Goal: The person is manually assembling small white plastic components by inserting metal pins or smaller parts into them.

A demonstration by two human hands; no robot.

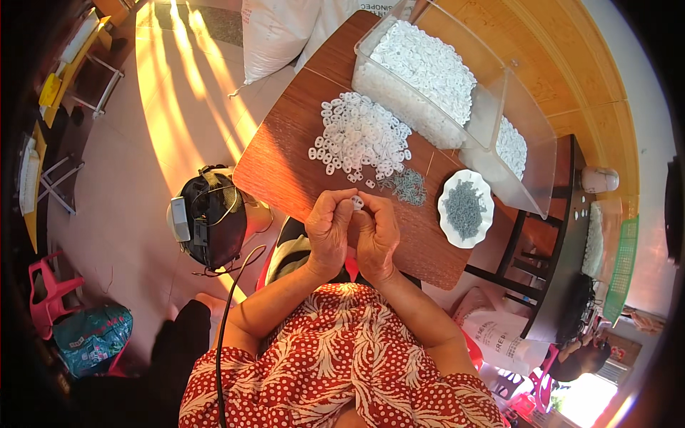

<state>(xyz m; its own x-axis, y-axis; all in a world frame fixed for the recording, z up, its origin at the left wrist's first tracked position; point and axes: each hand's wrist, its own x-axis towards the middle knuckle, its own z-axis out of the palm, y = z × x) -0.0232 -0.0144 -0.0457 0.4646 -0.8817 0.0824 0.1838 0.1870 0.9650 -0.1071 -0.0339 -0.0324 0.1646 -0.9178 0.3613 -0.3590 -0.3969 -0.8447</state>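
Both my hands meet in front of me at the near edge of the brown table (285, 150). Between their fingertips is a small white plastic piece with two holes (357, 202). My left hand (328, 232) pinches it from one side and my right hand (378, 232) from the other. Just beyond my fingers lies a loose pile of the same white pieces (360, 132). Beside that pile is a small heap of grey-green pins (408, 187). More grey pins (464, 208) fill a white scalloped dish (483, 233) to the right.
A clear plastic bin (492, 135) full of white pieces stands at the table's far right. White sacks (277, 36) lean behind the table. On the floor at left are a black bag (210, 217), a pink stool (53, 289) and a teal bag (93, 339). A dark rack stands at right.
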